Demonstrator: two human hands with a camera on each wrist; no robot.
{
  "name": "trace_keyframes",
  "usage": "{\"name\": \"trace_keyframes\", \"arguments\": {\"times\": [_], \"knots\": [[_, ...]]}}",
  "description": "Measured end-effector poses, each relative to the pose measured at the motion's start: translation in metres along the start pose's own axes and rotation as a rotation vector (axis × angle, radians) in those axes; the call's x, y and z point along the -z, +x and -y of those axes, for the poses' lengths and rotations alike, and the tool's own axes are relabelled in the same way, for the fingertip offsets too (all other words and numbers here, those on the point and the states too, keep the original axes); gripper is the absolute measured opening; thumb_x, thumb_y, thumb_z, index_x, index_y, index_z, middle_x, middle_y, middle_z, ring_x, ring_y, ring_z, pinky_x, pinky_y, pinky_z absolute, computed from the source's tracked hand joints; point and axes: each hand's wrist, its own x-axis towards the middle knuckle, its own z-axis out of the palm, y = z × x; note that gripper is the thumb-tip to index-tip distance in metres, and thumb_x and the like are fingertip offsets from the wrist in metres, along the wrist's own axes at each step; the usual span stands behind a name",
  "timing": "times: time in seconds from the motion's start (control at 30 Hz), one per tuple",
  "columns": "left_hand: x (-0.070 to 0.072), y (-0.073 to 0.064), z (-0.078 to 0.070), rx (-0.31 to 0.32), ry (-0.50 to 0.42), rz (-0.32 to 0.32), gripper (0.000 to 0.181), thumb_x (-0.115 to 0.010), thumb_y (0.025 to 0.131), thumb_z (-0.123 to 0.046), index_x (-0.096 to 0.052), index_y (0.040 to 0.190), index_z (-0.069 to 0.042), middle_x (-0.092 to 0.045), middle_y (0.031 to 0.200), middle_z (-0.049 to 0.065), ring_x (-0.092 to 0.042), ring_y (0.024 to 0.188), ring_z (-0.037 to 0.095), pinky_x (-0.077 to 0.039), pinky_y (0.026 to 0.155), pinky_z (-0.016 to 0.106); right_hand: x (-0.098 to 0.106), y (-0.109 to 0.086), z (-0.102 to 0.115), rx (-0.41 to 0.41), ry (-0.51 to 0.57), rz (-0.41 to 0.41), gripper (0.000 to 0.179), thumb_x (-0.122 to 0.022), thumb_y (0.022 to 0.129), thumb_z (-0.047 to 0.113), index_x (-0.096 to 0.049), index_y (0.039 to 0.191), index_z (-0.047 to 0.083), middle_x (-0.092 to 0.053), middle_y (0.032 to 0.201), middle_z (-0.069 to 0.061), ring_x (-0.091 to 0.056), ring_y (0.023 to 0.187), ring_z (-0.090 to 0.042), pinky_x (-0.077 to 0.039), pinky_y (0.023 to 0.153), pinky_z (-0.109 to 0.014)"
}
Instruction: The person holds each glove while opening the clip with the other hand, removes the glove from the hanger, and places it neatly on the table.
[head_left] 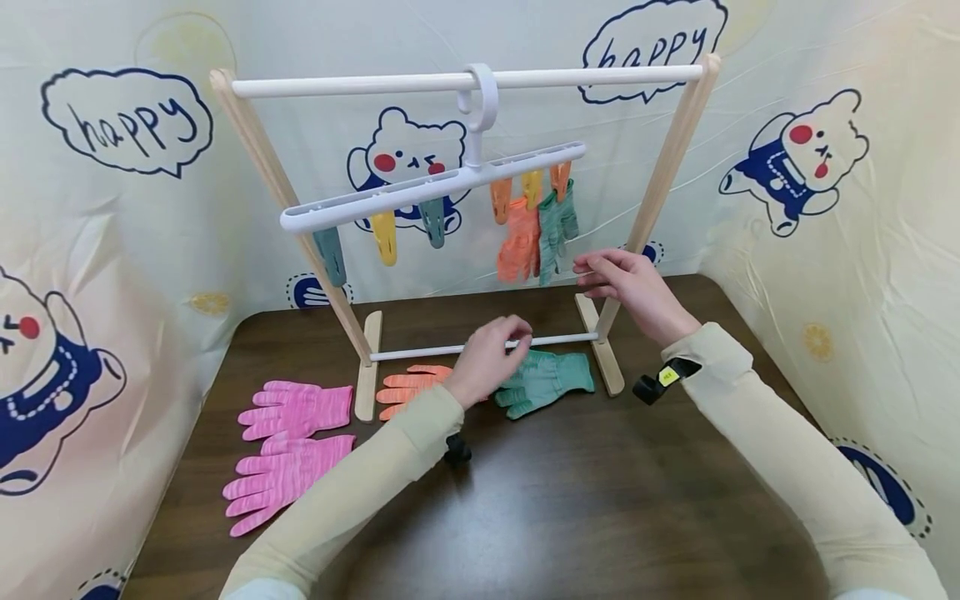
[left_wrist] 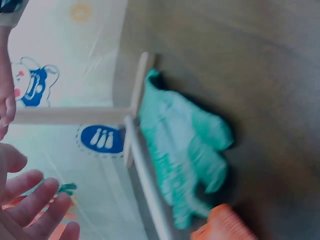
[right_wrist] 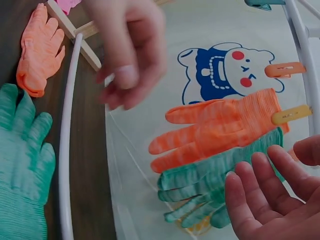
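My left hand [head_left: 491,354], fingers loosely bent and holding nothing, hovers above the green glove [head_left: 555,379] and the orange glove [head_left: 405,387] on the table. My right hand [head_left: 637,287] is raised beside the rack's right post, its fingers extended with nothing between them. Closest to it hangs another green glove [head_left: 557,225], under an orange clothespin [head_left: 560,179]. Next to that, a second orange glove [right_wrist: 215,125] hangs from a yellow clothespin [right_wrist: 291,115]. Both pins belong to a white clip hanger [head_left: 420,187], which slants on the rack's top bar [head_left: 360,85].
Two pink gloves [head_left: 300,408] lie at the table's left. Toward the hanger's left end are a teal clothespin [head_left: 331,254], a yellow one [head_left: 384,237] and another teal one [head_left: 432,222], with no gloves. Wooden rack feet [head_left: 367,367] stand on the dark table [head_left: 570,500]; patterned cloth hangs behind.
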Motion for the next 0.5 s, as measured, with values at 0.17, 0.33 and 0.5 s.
{"name": "trace_keyframes", "arguments": {"times": [0.17,0.33,0.5], "knots": [[0.02,0.01,-0.001,0.037,-0.033,-0.131,0.019,-0.061,0.106,-0.024,-0.069,0.117,-0.01,-0.069,0.107,0.005,-0.065,0.098,0.024,-0.055,0.088,0.039,-0.008,0.009,0.01,0.016,-0.025,-0.013,0.041,-0.054,0.11,0.03,-0.063,0.134,-0.002,-0.07,0.122,-0.004,-0.067,0.11,-0.02,-0.056,0.095,-0.033],[0.035,0.026,-0.004,0.061,0.039,-0.271,0.026,-0.063,0.104,-0.031,-0.066,0.118,-0.009,-0.068,0.108,0.007,-0.065,0.097,0.025,-0.054,0.084,0.041,-0.013,0.018,0.02,0.023,-0.053,-0.004,0.042,-0.051,0.111,0.031,-0.062,0.135,-0.001,-0.068,0.128,-0.008,-0.065,0.114,-0.023,-0.053,0.101,-0.041],[0.049,0.045,-0.011,0.069,0.004,-0.356,0.036,-0.067,0.102,-0.035,-0.059,0.122,-0.007,-0.063,0.115,0.01,-0.061,0.103,0.027,-0.053,0.086,0.041,-0.018,0.025,0.028,0.024,-0.068,0.004,0.041,-0.051,0.111,0.031,-0.061,0.136,0.0,-0.066,0.13,-0.009,-0.066,0.111,-0.018,-0.052,0.103,-0.045]]}}
